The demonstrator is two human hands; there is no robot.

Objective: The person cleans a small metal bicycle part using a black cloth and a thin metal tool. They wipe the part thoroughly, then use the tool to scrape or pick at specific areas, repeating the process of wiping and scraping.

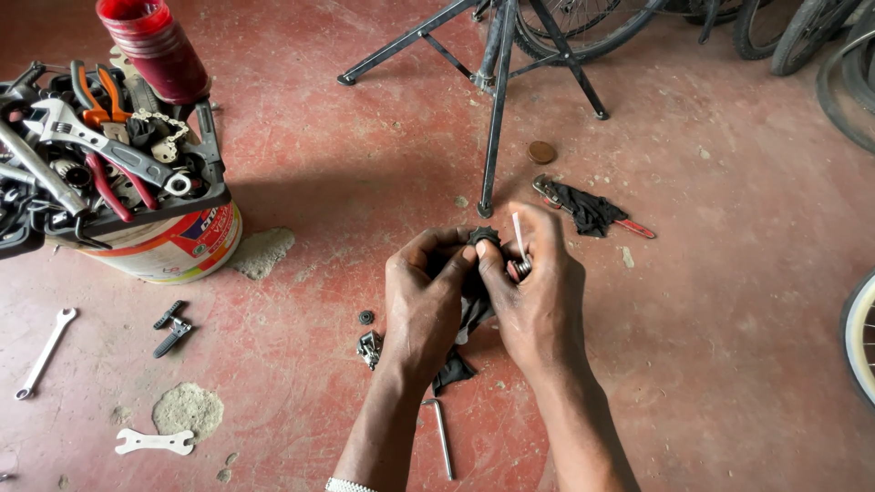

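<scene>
A round white bucket (169,251) stands on the red floor (711,301) at the left, under a black tray (128,205) heaped with tools. Its printed label (205,232) wraps the side in bands of orange, red and blue. Behind it, at the top left, rises a red cylindrical can (153,46) with ribbed sides. No signs or screens show.

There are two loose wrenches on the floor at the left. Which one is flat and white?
The short white wrench near the bottom edge, beside the grey cement patch. The other wrench, further left, is long, slim and silver.
</scene>
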